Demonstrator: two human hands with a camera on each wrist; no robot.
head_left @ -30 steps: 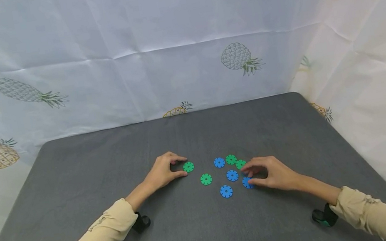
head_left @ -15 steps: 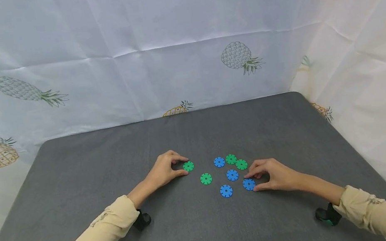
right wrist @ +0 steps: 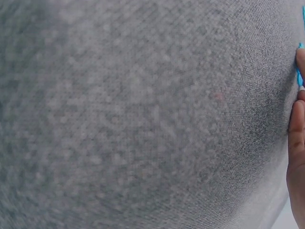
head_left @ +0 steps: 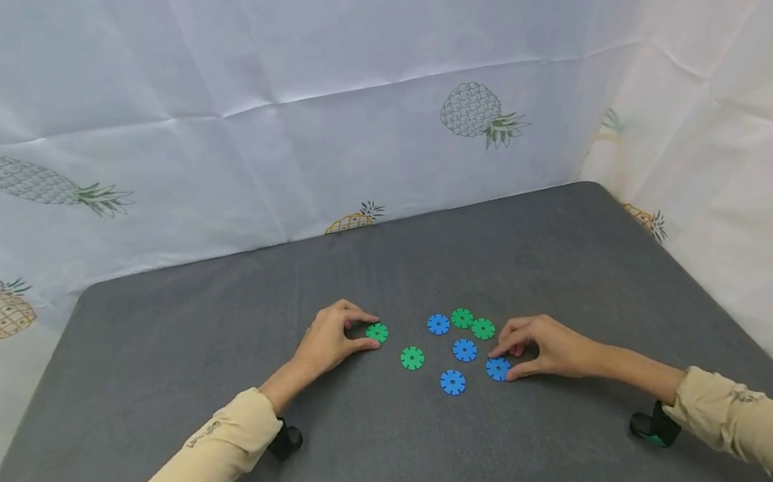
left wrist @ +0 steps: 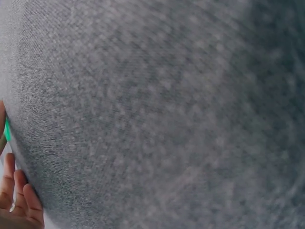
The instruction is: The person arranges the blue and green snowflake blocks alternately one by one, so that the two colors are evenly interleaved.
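In the head view, my left hand [head_left: 329, 338] has its thumb and index finger at opposite edges of a flat green notched disc [head_left: 377, 333], pinching it at the table. My right hand [head_left: 551, 346] holds a blue notched disc [head_left: 498, 369] the same way, thumb at the near edge and fingers at the far one. Between the hands lie a green disc [head_left: 412, 357] and several more flat discs. Only a green sliver of disc [left wrist: 7, 130] shows beside the fingers in the left wrist view. A blue edge of disc [right wrist: 299, 76] peeks past the fingertips in the right wrist view.
Three blue discs, at the back [head_left: 438, 324], middle [head_left: 464, 350] and front [head_left: 453, 382], lie on the grey cloth-covered table [head_left: 361, 464]. Two green discs sit edge to edge, one farther back [head_left: 462, 317], one nearer [head_left: 483, 328]. A pineapple-print curtain [head_left: 343, 155] rises behind.
My right hand has drawn back slightly from the nearer green disc, its fingers now at the blue disc, which sits slightly nearer and more exposed. The left hand stays at its green disc.
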